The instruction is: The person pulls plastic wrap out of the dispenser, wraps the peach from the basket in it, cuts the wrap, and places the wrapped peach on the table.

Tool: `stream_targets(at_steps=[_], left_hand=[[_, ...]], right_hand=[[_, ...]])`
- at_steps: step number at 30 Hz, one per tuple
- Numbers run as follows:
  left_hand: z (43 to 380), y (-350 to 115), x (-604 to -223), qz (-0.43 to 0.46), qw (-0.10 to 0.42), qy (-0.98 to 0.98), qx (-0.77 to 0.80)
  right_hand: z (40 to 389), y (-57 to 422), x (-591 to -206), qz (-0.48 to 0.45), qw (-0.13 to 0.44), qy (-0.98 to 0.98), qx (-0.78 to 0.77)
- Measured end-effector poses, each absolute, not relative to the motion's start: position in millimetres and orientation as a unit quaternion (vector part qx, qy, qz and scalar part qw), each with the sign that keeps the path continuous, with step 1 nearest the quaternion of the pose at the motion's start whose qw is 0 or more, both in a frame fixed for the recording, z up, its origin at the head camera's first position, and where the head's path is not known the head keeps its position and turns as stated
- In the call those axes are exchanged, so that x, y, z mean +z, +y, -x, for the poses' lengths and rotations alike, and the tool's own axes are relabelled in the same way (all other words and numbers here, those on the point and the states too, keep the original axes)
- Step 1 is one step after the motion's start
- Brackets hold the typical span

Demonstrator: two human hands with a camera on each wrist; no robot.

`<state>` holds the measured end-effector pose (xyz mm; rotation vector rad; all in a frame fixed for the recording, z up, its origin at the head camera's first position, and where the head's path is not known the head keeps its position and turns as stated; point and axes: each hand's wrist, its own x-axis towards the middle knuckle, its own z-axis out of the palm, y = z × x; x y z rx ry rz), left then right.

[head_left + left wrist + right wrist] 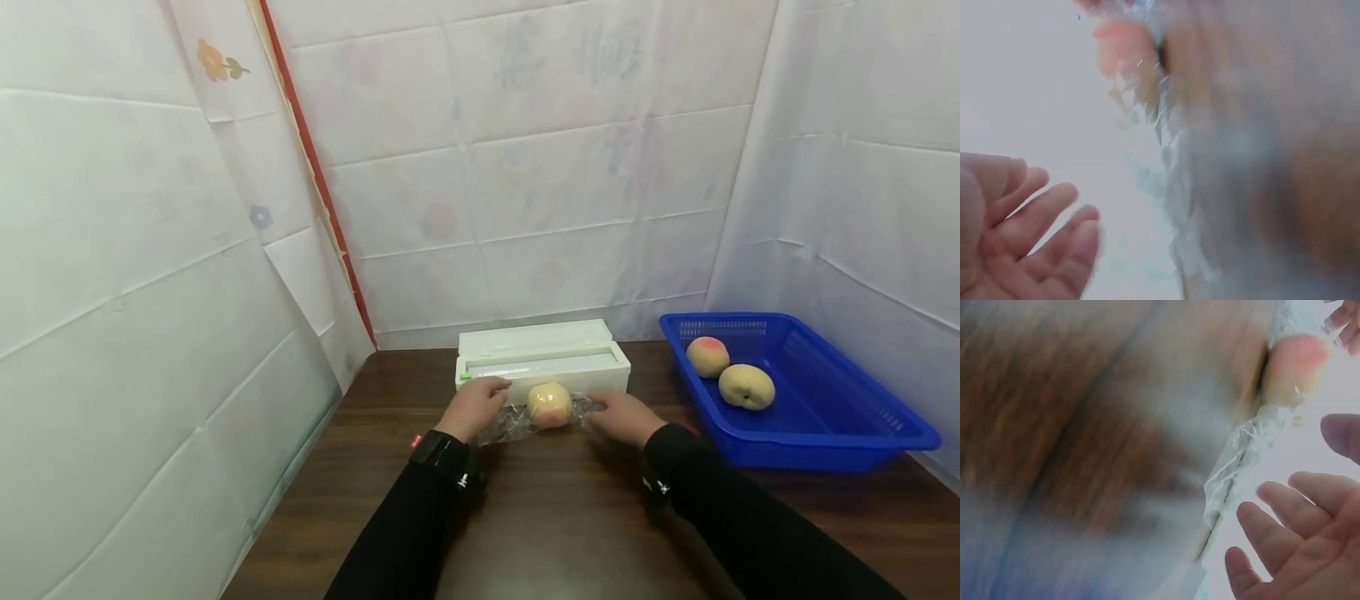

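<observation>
A yellow peach with a pink blush [550, 406] sits on the table against the front of a white cling film box [543, 367]. Clear cling film [510, 423] covers the peach and spreads crumpled to both sides of it. My left hand [474, 407] is at the film's left end, fingers loosely bent and apart with nothing between them in the left wrist view. On the other side, my right hand [624, 417] hovers by the film's right end. Its fingers [1272, 531] are spread and relaxed in the right wrist view, holding nothing.
A blue plastic basket [825, 437] stands at the right, with two more peaches [746, 387] inside. The box's lid [536, 335] is raised at the back. White sheeting [525, 167] hangs behind and on both sides of the dark wooden table [540, 517].
</observation>
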<state>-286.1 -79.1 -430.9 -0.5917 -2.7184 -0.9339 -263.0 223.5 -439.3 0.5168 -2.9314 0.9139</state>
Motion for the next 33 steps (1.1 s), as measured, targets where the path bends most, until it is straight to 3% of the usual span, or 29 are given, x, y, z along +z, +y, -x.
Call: stream_targets(at_steps=[6,9,17,24,33], left_hand=[[309.0,-102.4,-419.7,0.113,0.258,-0.911,-0.3],[317.5,-115.2,-420.9,0.079,0.289,-0.908,-0.294],[318.7,-132.0,-447.8,0.054,0.207,-0.893,-0.397],[328.2,-121.4,-452.4,0.053,0.182,-0.878,-0.439],[325.4,-127.9,-449.0,0.037,0.173,-0.87,-0.46]], right_hand=[[271.1,223.5,-426.4,-0.116,0.088,-0.93,0.337],[274.8,218.7,-418.7,-0.11,0.12,-0.928,0.335],[281.3,170.8,-391.6,-0.204,0.174,-0.93,0.253],[298.0,97.4,-367.7,-0.281,0.158,-0.928,0.186],[313.9,26.7,-369.8,-0.336,0.114,-0.922,0.152]])
